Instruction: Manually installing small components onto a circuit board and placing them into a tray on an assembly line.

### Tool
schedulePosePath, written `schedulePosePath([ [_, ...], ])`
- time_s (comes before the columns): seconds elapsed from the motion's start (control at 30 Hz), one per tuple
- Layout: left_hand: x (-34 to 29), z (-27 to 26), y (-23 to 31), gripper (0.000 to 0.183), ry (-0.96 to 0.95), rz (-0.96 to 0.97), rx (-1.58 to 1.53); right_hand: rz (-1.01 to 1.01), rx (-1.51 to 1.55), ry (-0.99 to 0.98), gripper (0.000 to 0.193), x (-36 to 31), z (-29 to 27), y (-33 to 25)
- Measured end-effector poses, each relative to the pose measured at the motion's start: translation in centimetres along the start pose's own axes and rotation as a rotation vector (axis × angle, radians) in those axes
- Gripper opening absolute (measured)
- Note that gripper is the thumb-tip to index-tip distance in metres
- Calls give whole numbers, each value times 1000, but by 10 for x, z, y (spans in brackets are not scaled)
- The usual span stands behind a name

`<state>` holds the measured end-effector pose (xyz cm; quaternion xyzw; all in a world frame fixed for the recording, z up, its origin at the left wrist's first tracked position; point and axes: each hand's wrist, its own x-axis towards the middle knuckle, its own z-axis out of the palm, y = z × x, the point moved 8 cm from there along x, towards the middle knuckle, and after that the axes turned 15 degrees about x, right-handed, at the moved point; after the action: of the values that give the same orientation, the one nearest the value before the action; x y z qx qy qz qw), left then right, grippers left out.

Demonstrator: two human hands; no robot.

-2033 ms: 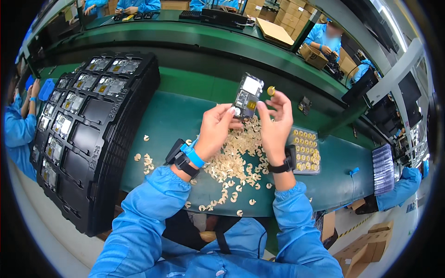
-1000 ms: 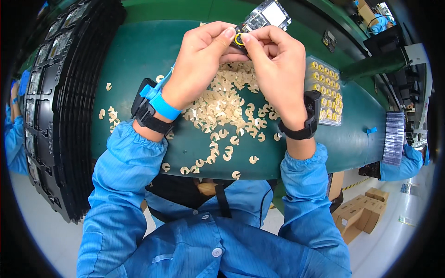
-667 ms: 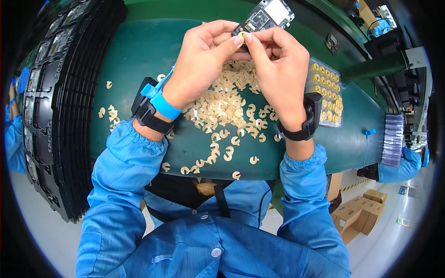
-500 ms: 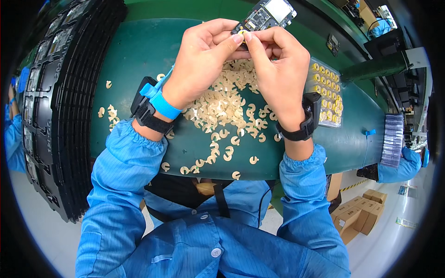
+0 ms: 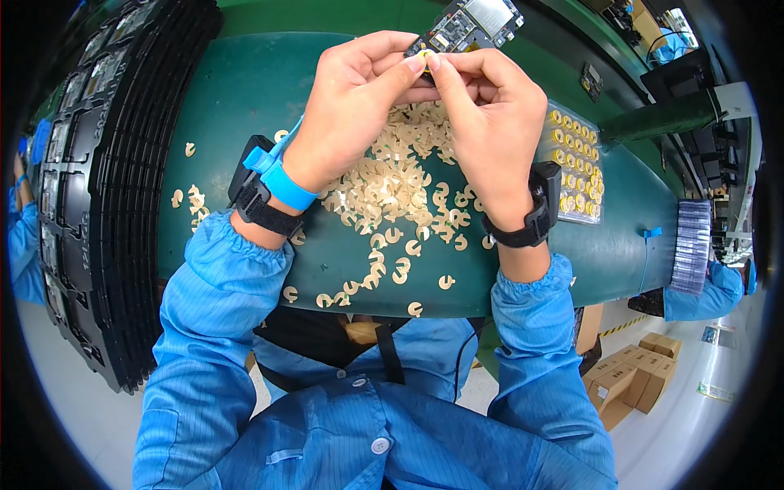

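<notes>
Both hands meet at the far side of the green table, closed around a dark circuit board (image 5: 461, 31) with a silver metal shield on it. My left hand (image 5: 347, 110) grips the board's near end, its thumb against a small round yellow-and-white part (image 5: 426, 59). From the other side my right hand (image 5: 490, 122) presses its thumb on that same part, its other fingers curled by the board. The thumbs cover most of the small part, so how it sits on the board cannot be told. Below the hands lies a pile of cream C-shaped pieces (image 5: 384, 188).
A clear tray (image 5: 581, 219) of yellow-ringed round parts lies right of my right wrist. Another circuit board (image 5: 591, 80) rests beyond it. Tall stacked black trays (image 5: 122, 204) flank the left. Clear plastic trays (image 5: 692, 245) stand far right, near another person's sleeve (image 5: 710, 294); cartons (image 5: 629, 380) sit on the floor.
The circuit board has tilted slightly, and its metal shield looks greyer. My left hand has shifted a touch to the left. Both thumbs stay on the small round part.
</notes>
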<state>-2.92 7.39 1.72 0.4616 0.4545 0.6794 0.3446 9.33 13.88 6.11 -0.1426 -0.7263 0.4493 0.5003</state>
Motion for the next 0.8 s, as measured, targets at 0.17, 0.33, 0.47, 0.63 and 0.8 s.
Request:
schedulePosePath([
  [0.17,0,0,0,32,-7,12,-6,21,17,23,9,0,-1,4],
  [0.33,0,1,0,32,-3,14,24,72,66,25,10,0,-2,5],
  [0.47,0,-1,-2,32,7,16,37,103,119,11,11,2,0,7],
  [0.63,1,-3,2,31,10,12,16,68,31,0,8,1,0,0],
  [0.8,0,-6,3,30,56,16,18,-132,-134,-66,14,3,4,-14],
])
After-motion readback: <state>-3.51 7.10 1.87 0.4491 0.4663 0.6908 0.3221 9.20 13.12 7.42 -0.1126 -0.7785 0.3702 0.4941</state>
